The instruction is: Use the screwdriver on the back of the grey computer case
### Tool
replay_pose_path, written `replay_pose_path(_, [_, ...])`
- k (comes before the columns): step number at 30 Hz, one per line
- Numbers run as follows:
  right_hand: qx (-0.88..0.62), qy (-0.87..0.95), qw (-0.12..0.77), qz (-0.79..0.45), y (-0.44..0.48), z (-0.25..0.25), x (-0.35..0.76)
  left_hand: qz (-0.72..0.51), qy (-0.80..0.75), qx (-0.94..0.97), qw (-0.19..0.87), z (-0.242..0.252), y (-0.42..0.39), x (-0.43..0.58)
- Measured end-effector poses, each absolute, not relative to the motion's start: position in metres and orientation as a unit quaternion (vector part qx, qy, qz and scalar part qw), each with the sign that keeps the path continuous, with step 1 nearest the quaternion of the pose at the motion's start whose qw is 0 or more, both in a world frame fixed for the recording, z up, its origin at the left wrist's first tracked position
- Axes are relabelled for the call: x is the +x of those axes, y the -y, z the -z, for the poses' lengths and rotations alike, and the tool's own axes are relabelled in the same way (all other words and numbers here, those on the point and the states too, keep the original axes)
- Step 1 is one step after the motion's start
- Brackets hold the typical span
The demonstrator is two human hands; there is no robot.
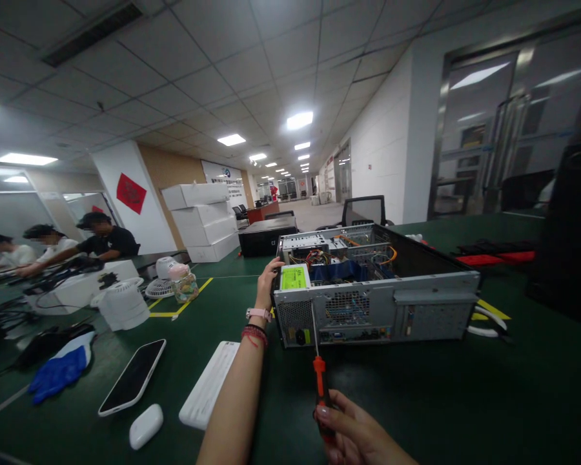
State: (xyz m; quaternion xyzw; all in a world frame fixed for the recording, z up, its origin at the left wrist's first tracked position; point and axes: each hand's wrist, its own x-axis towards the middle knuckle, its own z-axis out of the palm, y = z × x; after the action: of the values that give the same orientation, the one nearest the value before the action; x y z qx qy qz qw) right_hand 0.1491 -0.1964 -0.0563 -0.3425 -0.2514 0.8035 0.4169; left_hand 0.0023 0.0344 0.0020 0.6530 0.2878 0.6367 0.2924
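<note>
An open grey computer case (416, 310) lies on the green table, its rear panel facing me and cables showing inside. A power supply with a green label (294, 278) sits in its left rear corner. My left hand (266, 281) grips the case's left top edge beside that power supply; a watch and red bracelets are on the wrist. My right hand (353, 433) is closed around an orange-handled screwdriver (318, 361), whose shaft points up at the rear panel near the power supply.
A phone (133, 376), a white keyboard-like slab (209, 384) and a white earbud case (146, 425) lie at the left. A blue glove (61, 371), white fans (123, 300), stacked white boxes (203, 219) and seated people (101, 242) are further left. Pliers (489, 320) lie right of the case.
</note>
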Motion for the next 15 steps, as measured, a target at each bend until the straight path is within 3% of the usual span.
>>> replay_pose_path(15, [-0.356,0.261,0.405,-0.801,0.1945,0.0538,0.1554,-0.632,-0.303,0.658,0.275,-0.0058,-0.0293,0.0032])
